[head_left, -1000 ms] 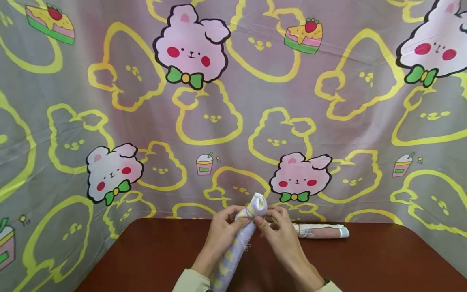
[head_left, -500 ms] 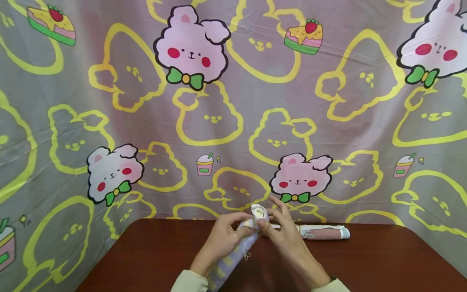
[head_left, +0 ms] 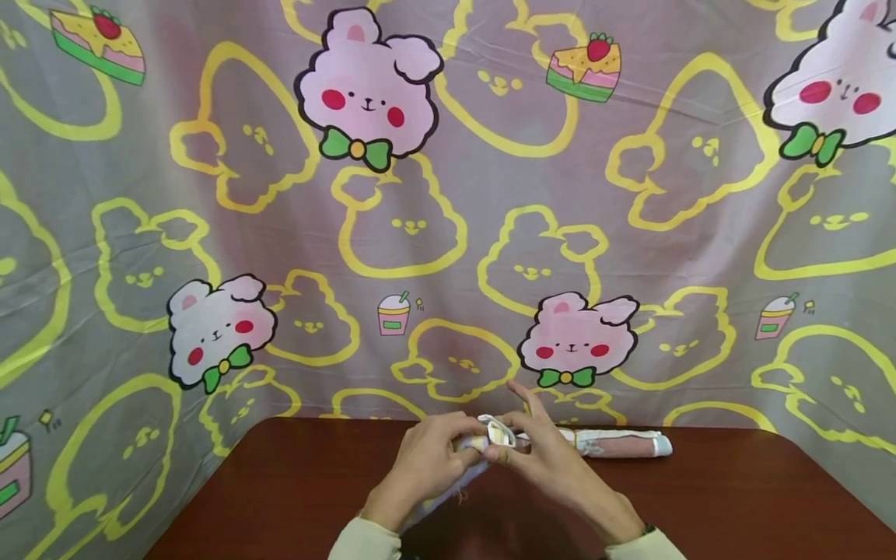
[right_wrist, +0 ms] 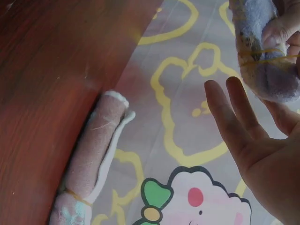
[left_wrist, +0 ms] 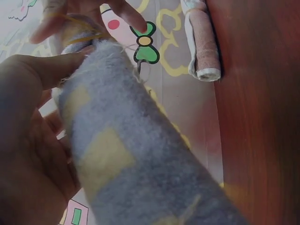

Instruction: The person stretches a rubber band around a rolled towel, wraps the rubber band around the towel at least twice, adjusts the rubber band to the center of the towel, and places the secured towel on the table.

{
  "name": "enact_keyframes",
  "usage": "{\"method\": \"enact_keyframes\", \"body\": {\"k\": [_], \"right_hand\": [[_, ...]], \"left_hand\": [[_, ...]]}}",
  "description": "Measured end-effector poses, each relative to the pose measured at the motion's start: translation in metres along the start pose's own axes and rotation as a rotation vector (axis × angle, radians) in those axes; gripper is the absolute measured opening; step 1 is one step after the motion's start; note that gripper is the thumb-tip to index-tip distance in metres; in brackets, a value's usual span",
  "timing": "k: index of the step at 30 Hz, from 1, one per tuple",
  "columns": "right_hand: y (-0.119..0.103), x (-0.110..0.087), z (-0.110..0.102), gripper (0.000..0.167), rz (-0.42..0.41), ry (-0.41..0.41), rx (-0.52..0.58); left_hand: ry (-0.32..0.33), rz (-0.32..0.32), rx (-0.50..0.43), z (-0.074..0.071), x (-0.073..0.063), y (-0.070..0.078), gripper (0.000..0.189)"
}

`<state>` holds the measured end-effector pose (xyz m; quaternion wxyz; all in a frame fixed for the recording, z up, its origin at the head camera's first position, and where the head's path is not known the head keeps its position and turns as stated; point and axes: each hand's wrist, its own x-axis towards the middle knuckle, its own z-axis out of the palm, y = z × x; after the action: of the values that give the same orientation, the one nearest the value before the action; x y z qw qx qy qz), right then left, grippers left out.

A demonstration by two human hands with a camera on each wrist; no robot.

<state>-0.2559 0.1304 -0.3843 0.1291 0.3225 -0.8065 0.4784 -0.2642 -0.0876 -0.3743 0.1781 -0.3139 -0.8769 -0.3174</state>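
Note:
A rolled lavender-and-yellow towel [head_left: 435, 507] slants between both hands, its white-edged end [head_left: 501, 437] facing up. My left hand [head_left: 423, 463] grips the roll just below that end, its thumb pressing the cloth in the left wrist view. A thin yellow rubber band [left_wrist: 89, 36] crosses the towel near the end; in the right wrist view the rubber band [right_wrist: 272, 60] stretches off toward the right edge. My right hand [head_left: 549, 459] holds the stretched band at the towel's end, thumb and forefinger bent, other fingers extended. Its exact fingertip contact is partly hidden.
A second rolled towel [head_left: 623, 445], pinkish with white edges and its own band, lies at the back right of the dark red-brown table [head_left: 280, 498]. Behind stands a cartoon-printed curtain [head_left: 448, 233]. Loose threads [head_left: 460, 495] hang from the held towel.
The towel's end has come down and tipped toward me. Both hands have lowered with it, and the right hand's outer fingers have spread away from the roll. The second towel stays put.

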Motion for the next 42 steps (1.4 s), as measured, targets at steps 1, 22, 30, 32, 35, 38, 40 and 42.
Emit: {"method": "enact_keyframes", "body": {"k": [1, 22, 30, 32, 35, 38, 40, 42], "right_hand": [[0.0, 0.0, 0.0, 0.021, 0.0, -0.011, -0.003], [0.009, -0.001, -0.018, 0.027, -0.017, -0.025, -0.008], [0.008, -0.002, -0.018, 0.027, 0.047, -0.08, -0.093], [0.007, -0.001, -0.018, 0.032, 0.049, -0.117, -0.099], [0.005, -0.001, -0.018, 0.037, 0.054, -0.151, -0.149], [0.002, -0.001, -0.018, 0.044, 0.066, -0.158, -0.205], [0.001, -0.002, -0.018, 0.047, 0.082, -0.156, -0.23], [0.001, -0.002, -0.017, 0.047, 0.088, -0.148, -0.249]], "left_hand": [[-0.008, 0.003, 0.013, 0.0, 0.0, 0.0, 0.021], [-0.062, 0.109, 0.094, 0.002, -0.002, 0.008, 0.034], [-0.101, 0.167, 0.145, 0.004, -0.002, 0.011, 0.03], [-0.121, 0.177, 0.154, 0.005, -0.002, 0.011, 0.024], [-0.131, 0.165, 0.151, 0.007, -0.002, 0.01, 0.022], [-0.099, 0.151, 0.154, 0.01, -0.002, 0.007, 0.027], [-0.074, 0.15, 0.157, 0.012, -0.002, 0.006, 0.029], [-0.053, 0.154, 0.159, 0.014, -0.002, 0.004, 0.028]]}}
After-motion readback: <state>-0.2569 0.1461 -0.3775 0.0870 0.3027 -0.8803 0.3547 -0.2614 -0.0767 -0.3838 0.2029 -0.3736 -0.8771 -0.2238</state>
